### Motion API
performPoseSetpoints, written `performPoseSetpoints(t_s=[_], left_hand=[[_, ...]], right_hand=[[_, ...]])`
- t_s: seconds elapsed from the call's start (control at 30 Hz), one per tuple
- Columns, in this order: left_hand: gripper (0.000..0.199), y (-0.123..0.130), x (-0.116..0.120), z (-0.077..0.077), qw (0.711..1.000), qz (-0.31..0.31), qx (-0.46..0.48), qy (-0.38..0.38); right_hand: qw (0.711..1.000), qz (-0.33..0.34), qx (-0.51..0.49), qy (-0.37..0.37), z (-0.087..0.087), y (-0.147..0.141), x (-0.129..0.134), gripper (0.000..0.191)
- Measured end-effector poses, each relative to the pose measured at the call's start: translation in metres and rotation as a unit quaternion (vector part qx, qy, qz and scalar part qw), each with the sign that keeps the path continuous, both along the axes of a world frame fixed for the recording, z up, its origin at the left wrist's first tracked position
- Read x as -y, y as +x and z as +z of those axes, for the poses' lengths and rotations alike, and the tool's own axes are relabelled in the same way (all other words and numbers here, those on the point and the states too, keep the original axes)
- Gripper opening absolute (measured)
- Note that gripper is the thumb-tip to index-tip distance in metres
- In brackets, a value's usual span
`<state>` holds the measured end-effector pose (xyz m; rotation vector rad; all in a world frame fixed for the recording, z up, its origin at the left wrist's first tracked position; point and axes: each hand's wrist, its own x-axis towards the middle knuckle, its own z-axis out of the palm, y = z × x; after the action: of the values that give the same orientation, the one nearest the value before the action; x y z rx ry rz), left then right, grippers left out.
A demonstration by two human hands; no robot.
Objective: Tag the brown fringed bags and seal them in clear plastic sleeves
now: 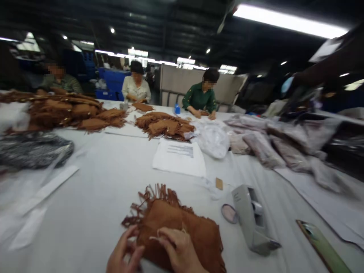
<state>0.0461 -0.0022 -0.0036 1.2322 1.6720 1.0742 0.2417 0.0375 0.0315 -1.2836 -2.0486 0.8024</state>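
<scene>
On the near part of the white table [96, 189], a brown fringed piece [206, 237] is lying with its longest fringe toward the far left. Above it, the right hand [179, 246] is pinching a thin pale strand [155, 238]. The left hand [125, 252] is curling loosely at the piece's left edge; whether it's gripping anything, I can't tell. To the right, a grey tape dispenser [247, 227] is standing near a phone [324, 246]. Across the table, a person in green [196, 98] is bending forward.
</scene>
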Motion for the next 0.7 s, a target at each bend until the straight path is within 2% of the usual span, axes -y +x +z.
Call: performPoseSetpoints(t_s=[0.07,0.13,0.23,0.33,0.43,0.6,0.7], left_hand=[[0.072,0.0,0.004,0.0,0.99,-0.054,0.13,-0.012],[0.082,0.005,0.007,0.002,0.975,-0.065,0.213,-0.016],[0.08,0.017,0.01,0.007,0.961,-0.067,0.269,-0.018],[0.06,0.023,0.011,0.01,0.965,-0.054,0.256,-0.032],[0.034,0.021,0.011,0.009,0.977,-0.063,0.195,-0.052],[0.03,0.016,0.016,0.006,0.98,-0.088,0.16,-0.082],[0.029,0.009,0.02,0.004,0.989,-0.065,0.114,-0.068]], right_hand=[[0.999,0.011,-0.043,0.007,0.01,-0.005,0.006,0.023],[0.997,0.036,-0.072,0.017,0.012,-0.009,0.008,0.026],[0.993,0.081,-0.077,0.033,0.003,-0.013,0.011,0.03],[0.991,0.115,-0.051,0.04,-0.006,-0.013,0.013,0.032],[0.989,0.137,0.001,0.05,-0.01,-0.011,0.013,0.024],[0.98,0.171,0.061,0.084,-0.014,-0.014,0.016,0.025],[0.986,0.138,0.052,0.073,-0.015,-0.019,0.02,0.025]])
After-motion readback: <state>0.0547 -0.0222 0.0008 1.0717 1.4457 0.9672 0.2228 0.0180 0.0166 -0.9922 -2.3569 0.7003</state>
